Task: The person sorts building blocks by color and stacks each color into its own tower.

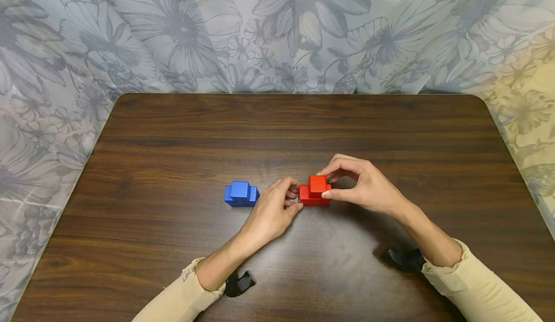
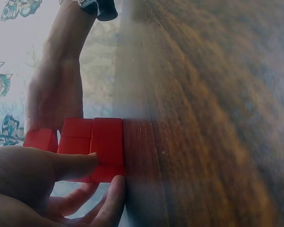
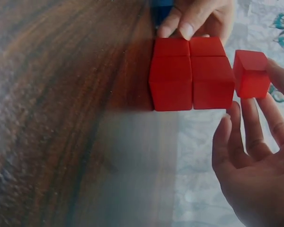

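Several red blocks [image 1: 304,194] stand together in a low two-layer stack on the table, near its middle. Over them, my right hand [image 1: 373,186] pinches a single red cube [image 1: 318,185] between thumb and fingers. A narrow gap shows between this cube [image 3: 252,75] and the stack in the right wrist view. From the left, my left hand [image 1: 272,208] holds the stack's side, thumb at the near corner and curled fingers toward the back. The left wrist view shows that thumb [image 2: 78,165] lying against the red faces.
A group of blue blocks [image 1: 240,193], with one cube raised on top, stands just left of my left hand. The dark wood table [image 1: 277,124] ends at a flower-patterned cloth [image 1: 243,37] behind it. Black straps [image 1: 239,283] hang below both wrists.
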A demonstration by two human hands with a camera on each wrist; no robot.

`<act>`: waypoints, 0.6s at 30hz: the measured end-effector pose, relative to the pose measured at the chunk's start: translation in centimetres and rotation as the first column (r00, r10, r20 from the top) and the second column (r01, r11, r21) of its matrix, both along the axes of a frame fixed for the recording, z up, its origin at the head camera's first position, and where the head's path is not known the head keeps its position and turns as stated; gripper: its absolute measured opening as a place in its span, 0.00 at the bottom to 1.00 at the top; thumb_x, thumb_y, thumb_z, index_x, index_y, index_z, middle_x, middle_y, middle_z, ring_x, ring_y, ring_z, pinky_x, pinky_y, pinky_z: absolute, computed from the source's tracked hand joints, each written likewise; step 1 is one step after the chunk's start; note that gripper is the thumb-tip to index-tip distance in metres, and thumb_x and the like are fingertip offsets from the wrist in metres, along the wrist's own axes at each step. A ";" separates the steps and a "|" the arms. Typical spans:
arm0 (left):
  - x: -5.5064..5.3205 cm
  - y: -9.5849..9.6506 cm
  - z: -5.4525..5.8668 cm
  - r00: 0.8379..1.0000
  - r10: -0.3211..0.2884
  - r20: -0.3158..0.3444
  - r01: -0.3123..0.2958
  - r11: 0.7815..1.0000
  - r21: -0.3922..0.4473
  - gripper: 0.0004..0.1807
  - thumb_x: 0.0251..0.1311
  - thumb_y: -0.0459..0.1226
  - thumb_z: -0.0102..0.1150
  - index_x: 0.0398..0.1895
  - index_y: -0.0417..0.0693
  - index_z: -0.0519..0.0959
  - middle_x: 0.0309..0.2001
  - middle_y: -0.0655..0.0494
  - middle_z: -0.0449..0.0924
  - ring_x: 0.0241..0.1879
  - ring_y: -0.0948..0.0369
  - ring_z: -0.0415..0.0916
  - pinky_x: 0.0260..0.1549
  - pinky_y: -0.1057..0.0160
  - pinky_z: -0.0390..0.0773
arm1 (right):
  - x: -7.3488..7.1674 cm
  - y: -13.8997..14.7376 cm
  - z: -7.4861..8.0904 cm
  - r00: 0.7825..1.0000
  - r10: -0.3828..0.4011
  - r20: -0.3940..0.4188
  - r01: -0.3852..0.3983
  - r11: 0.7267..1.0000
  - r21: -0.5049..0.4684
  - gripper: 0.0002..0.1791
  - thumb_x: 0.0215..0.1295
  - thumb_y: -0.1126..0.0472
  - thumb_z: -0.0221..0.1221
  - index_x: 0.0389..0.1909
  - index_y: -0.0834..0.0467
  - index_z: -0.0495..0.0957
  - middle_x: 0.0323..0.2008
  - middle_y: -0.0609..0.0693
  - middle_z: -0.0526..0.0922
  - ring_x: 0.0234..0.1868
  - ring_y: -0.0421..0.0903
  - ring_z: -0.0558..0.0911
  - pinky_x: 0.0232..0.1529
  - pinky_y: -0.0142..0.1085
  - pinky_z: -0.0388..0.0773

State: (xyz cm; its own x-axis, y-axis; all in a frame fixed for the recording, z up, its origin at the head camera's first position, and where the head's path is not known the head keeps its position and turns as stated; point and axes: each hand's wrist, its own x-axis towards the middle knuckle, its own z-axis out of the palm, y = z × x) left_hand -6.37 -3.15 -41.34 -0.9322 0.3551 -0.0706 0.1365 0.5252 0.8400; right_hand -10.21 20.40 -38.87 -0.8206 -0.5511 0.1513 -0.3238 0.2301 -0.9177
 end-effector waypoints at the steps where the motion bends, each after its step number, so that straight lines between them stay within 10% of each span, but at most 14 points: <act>1: 0.0 0.0 0.0 1.000 0.000 0.000 0.000 1.000 0.000 0.17 0.58 0.29 0.68 0.50 0.43 0.77 0.44 0.53 0.79 0.43 0.59 0.78 0.41 0.70 0.81 | 0.1 0.0 -0.1 1.000 0.000 0.004 0.000 1.000 0.001 0.20 0.51 0.69 0.75 0.43 0.50 0.83 0.38 0.46 0.81 0.41 0.46 0.79 0.47 0.35 0.80; 18: 0.0 0.1 0.0 1.000 0.001 0.000 -0.001 1.000 -0.009 0.17 0.58 0.29 0.68 0.50 0.43 0.77 0.44 0.54 0.79 0.43 0.60 0.78 0.40 0.70 0.81 | 0.4 0.2 -0.5 1.000 -0.013 0.026 0.012 0.999 0.050 0.19 0.52 0.65 0.75 0.43 0.48 0.82 0.39 0.45 0.81 0.42 0.44 0.80 0.49 0.37 0.79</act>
State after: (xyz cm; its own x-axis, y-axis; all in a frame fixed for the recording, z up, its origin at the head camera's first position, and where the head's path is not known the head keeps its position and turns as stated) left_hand -6.36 -3.07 -41.34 -0.9325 0.3535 -0.0737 0.1360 0.5329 0.8352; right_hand -9.80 20.58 -39.33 -0.8308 -0.5470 0.1023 -0.2963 0.2792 -0.9134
